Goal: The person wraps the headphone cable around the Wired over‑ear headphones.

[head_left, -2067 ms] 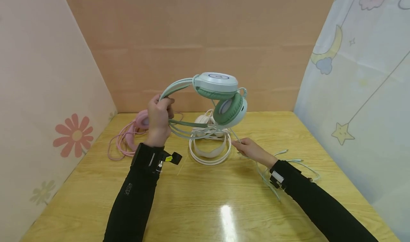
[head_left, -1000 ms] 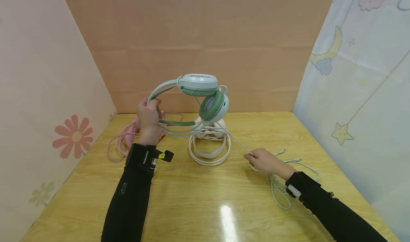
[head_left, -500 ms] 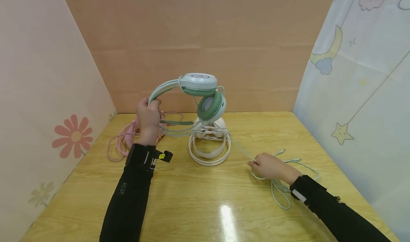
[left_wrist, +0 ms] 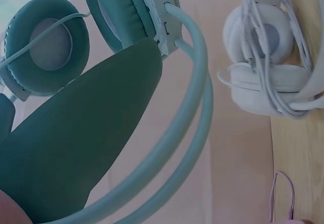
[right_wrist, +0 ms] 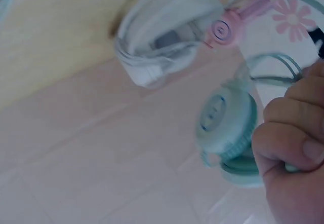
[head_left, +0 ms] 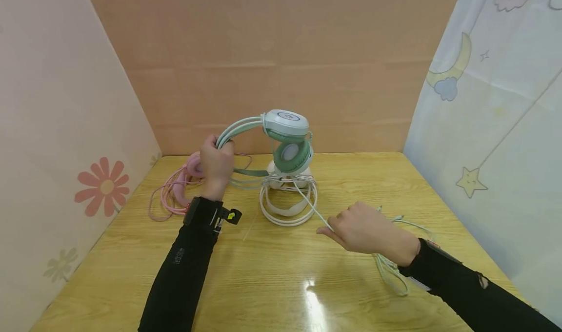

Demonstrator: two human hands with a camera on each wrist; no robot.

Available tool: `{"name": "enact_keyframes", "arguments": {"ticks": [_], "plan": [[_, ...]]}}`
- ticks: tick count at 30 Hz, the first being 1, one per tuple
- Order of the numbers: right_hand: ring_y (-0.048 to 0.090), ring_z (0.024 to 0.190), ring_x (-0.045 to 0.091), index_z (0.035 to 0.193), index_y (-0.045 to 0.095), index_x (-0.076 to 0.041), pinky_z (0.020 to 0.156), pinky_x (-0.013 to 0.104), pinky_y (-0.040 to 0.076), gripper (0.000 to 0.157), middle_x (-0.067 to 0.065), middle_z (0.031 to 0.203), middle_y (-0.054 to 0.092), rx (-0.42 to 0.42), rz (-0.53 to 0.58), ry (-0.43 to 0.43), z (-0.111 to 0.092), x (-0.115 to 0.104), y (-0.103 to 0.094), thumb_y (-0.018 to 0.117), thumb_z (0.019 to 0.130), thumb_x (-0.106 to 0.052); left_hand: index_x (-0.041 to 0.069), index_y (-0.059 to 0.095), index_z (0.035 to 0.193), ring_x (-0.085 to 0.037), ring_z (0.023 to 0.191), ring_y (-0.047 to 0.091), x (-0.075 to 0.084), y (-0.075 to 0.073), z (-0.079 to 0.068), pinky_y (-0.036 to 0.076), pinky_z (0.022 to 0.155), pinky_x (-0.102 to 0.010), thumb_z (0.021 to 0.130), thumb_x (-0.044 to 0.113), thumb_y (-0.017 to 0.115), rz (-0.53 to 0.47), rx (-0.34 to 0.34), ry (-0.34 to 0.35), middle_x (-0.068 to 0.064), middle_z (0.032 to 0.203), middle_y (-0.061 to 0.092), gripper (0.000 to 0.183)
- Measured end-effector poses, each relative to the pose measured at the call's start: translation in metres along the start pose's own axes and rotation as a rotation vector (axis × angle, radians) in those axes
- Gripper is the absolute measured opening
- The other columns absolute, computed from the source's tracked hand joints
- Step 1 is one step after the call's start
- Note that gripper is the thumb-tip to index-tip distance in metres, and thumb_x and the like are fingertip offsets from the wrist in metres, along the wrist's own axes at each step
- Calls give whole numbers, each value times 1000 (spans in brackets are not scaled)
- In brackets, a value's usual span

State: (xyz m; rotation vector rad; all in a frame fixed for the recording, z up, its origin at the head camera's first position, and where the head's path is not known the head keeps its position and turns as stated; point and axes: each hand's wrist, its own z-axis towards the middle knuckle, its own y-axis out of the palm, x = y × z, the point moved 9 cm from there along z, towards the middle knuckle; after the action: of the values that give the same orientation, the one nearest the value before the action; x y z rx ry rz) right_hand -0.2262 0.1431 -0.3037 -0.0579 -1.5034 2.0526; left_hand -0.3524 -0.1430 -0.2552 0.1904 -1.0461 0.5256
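Note:
Held up above the table's back half is a pair of mint-green headphones (head_left: 286,123). My left hand (head_left: 217,165) grips them by the headband, whose dark green pad (left_wrist: 88,127) fills much of the left wrist view. Their ear cups hang to the right, one over the other. A thin pale green cable (head_left: 311,203) runs from the lower cup down to my right hand (head_left: 363,228), which holds it in curled fingers, thumb pointing left. The cable's loose loops (head_left: 392,273) lie beyond that hand, partly hidden by the wrist.
White headphones (head_left: 288,223) with their cord wound around them lie behind, below the green ones. Pink headphones (head_left: 179,193) with a loose cord sit at the back left. A brown backdrop and two patterned side walls bound the wooden table (head_left: 263,283).
My right hand slid along the cable to the right, then turned and came back slightly left and nearer. The left hand went left, then back right, with the headphones now a little lower.

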Motion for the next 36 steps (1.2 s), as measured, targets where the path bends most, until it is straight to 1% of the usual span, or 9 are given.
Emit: {"name": "enact_keyframes", "arguments": {"ticks": [3,9,17,20,24,30,32,34,36], "plan": [[8,50,0,62,31,-22,49,21,8,56,-13,58,13,68,0,-35,13,2,-25,19,111,-46,9,50,78,-11,51,28,3,11,-6,25,52,-29,89,7,56,25,-40,62,3,61,31,13],[13,46,2,62,33,-20,48,23,9,58,-12,55,16,141,-46,-54,37,16,-59,16,111,-46,5,49,79,-16,52,29,14,29,-21,28,54,-33,86,4,57,27,-111,178,0,61,31,10],[16,46,6,64,37,-17,46,26,14,62,-10,57,16,77,-99,-67,59,29,-69,11,109,-51,6,52,82,-20,54,37,28,43,-36,30,55,-35,79,11,61,112,-164,274,0,62,39,11],[16,45,8,63,36,-16,42,28,14,63,-9,57,15,106,-136,-81,65,33,-75,11,109,-52,6,51,82,-20,54,38,32,47,-42,30,55,-35,78,10,62,128,-197,306,-1,62,39,13],[16,44,9,61,33,-17,41,28,14,63,-9,55,15,144,-176,-110,72,36,-81,12,108,-55,5,51,85,-20,54,37,36,54,-51,30,54,-34,79,8,64,126,-274,325,-2,64,39,14],[13,46,8,59,30,-19,44,27,13,63,-8,51,20,152,-213,-159,80,38,-86,13,106,-58,3,51,87,-19,54,36,46,65,-64,30,55,-33,80,8,64,160,-365,379,-2,65,39,16],[15,44,9,59,31,-18,43,28,13,64,-8,50,22,170,-207,-156,82,42,-89,19,106,-59,3,51,87,-18,54,36,50,67,-68,29,55,-33,79,8,65,168,-384,401,-2,65,39,17],[19,42,10,59,33,-17,44,28,14,61,-7,48,25,177,-187,-148,83,46,-91,42,103,-58,3,51,86,-18,53,35,53,69,-71,29,54,-32,78,7,65,167,-403,419,-1,64,39,16],[22,41,11,59,34,-18,45,29,14,58,-7,49,26,146,-158,-115,82,55,-91,61,95,-54,4,51,86,-17,53,35,54,70,-71,29,53,-31,78,6,65,157,-434,419,-1,64,39,16]]}}
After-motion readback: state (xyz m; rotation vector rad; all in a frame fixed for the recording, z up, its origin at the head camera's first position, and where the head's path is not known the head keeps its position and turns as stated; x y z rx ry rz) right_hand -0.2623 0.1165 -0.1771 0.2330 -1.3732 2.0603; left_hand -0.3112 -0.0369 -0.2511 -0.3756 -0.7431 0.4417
